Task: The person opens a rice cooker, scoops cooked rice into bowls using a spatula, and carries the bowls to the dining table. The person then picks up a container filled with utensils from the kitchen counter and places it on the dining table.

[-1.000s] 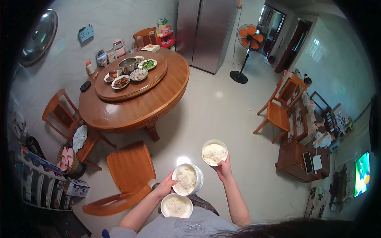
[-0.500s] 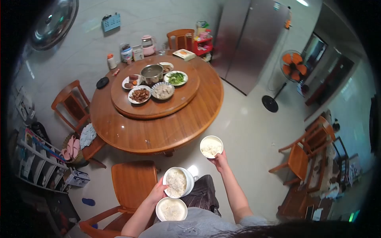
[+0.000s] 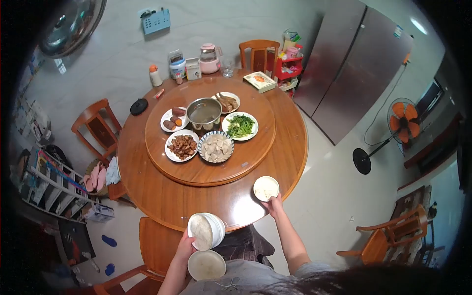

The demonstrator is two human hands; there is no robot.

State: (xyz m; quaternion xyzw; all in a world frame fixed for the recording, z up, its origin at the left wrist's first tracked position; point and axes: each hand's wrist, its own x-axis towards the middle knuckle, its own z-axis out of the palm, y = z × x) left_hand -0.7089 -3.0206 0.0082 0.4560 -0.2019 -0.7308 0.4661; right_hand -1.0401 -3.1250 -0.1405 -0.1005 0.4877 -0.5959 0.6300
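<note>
My right hand (image 3: 275, 204) grips a white bowl of rice (image 3: 266, 189) over the front right edge of the round table (image 3: 162, 204). At the table's front edge, my left hand (image 3: 185, 246) is closed on a white bowl of rice (image 3: 202, 232), which appears tilted and has more white bowls nested beneath it. Another bowl of rice (image 3: 207, 265) is close to my body, beside the left wrist; what supports it is hidden. On the raised round turntable (image 3: 216, 174) stand a steel pot (image 3: 204, 114) and several dishes, among them greens (image 3: 240, 126) and a striped bowl (image 3: 216, 147).
A wooden chair (image 3: 157, 243) stands at the table's front left. Bottles and a pink kettle (image 3: 210, 59) line the table's back edge. To the right are a fridge (image 3: 351, 69), a fan (image 3: 403, 120) and another chair (image 3: 398, 236). Blue slippers (image 3: 109, 241) lie on the floor at left.
The view has moved closer to the table and turned. Both hands with their bowls have come from over the floor to the table's front edge, with the right bowl now above the tabletop.
</note>
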